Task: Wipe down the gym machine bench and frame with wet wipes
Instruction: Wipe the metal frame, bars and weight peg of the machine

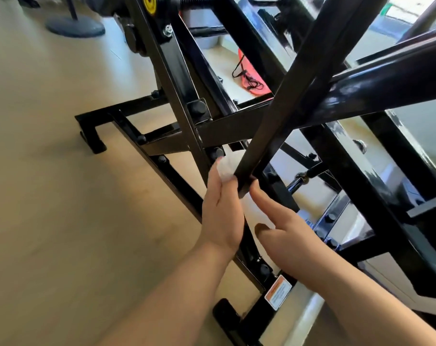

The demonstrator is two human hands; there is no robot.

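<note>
The black steel frame of the gym machine (226,126) fills the view, with several crossing bars. A square black bar (281,103) slants down from the upper right and ends near the middle. My left hand (221,208) holds a crumpled white wet wipe (226,167) against the left side of that bar's lower end. My right hand (286,228) is just right of the bar end, fingers straight, index fingertip touching the bar's tip. The bench pad is not in view.
Beige floor (62,196) lies to the left. A dark round stand base (74,26) sits at the top left. An orange object with a black cord (251,78) lies behind the frame. A warning label (278,292) is on the lower frame near a black foot (226,313).
</note>
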